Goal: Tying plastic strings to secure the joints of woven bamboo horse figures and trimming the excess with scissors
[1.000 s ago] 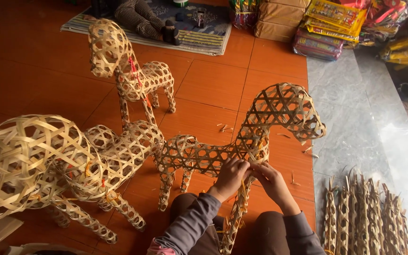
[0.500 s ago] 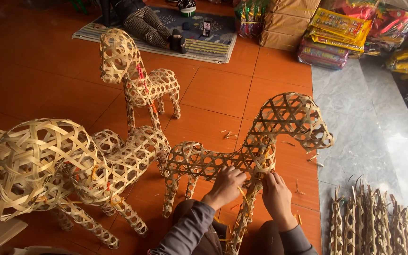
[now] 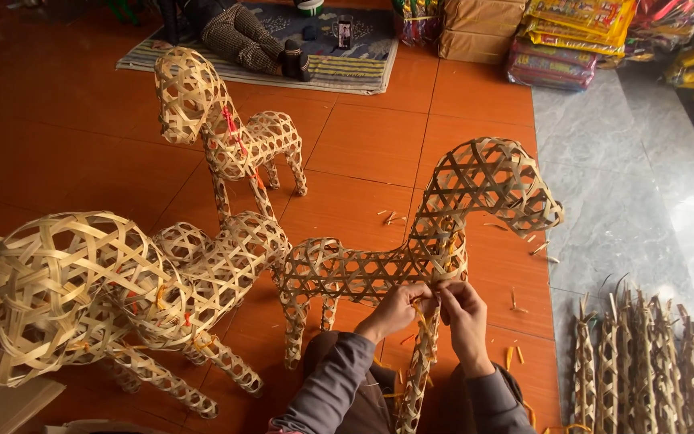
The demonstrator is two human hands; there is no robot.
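A woven bamboo horse (image 3: pixel 443 233) stands on the orange tiled floor in front of me, head to the right. Both hands meet at its chest, where a front leg (image 3: pixel 418 370) joins the body. My left hand (image 3: pixel 395 309) pinches the weave at the top of that leg. Close beside it, my right hand (image 3: pixel 463 313) grips the same joint from the right, fingers closed on the bamboo strips. Grey sleeves cover both forearms.
A finished bamboo horse (image 3: pixel 226 137) stands further back; two larger ones (image 3: pixel 114 297) fill the left foreground. Several woven leg pieces (image 3: pixel 652 370) lie at lower right on the grey floor. A person's legs (image 3: pixel 242 36) rest on a striped mat (image 3: pixel 355 68); packaged goods (image 3: pixel 556 40) sit beyond.
The view has shifted slightly. My right hand has come up from lower on the leg to meet the left at the chest joint. The horse stays in place.
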